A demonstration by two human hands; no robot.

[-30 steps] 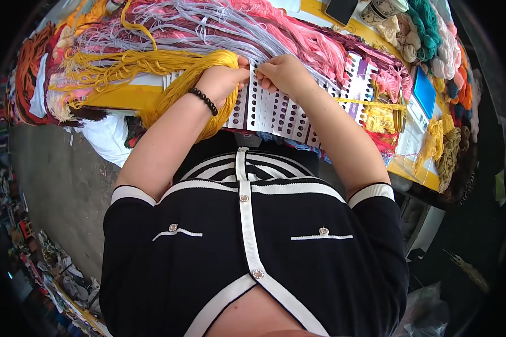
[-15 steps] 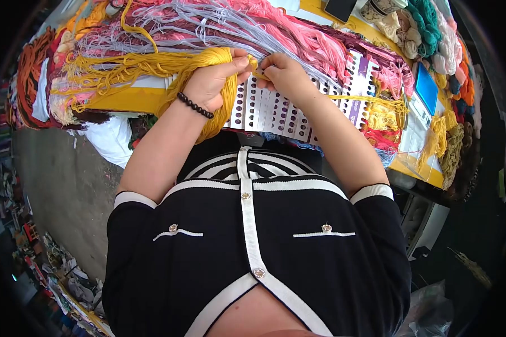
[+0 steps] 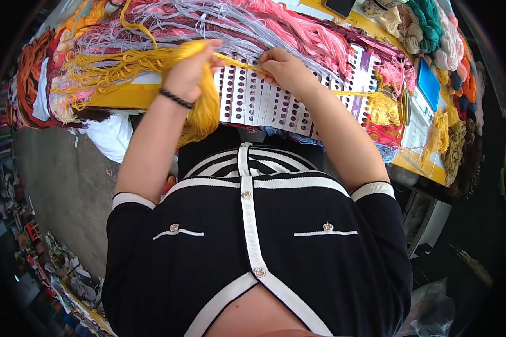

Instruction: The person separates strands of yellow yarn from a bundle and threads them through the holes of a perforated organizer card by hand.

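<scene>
My left hand (image 3: 192, 70) is closed around a thick hank of yellow thread (image 3: 208, 106), which hangs over it and down past the table's front edge. From that hank a few taut yellow strands (image 3: 239, 63) run across to my right hand (image 3: 285, 70), whose fingers pinch them. Below both hands lie white thread cards (image 3: 258, 104) with rows of punched holes. More yellow thread (image 3: 115, 73) trails leftward from the hank over the table.
Lavender and pink hanks (image 3: 298, 36) spread along the back of the table. A blue phone-like object (image 3: 427, 84) lies at the right, near teal thread (image 3: 427, 25). A dark phone (image 3: 339, 5) and a patterned cup (image 3: 379, 5) stand behind. White cloth (image 3: 109, 137) hangs at the front left.
My left hand has moved left with the yellow hank, away from my right hand. The strands between the hands are now drawn out straight. My right hand has shifted only slightly.
</scene>
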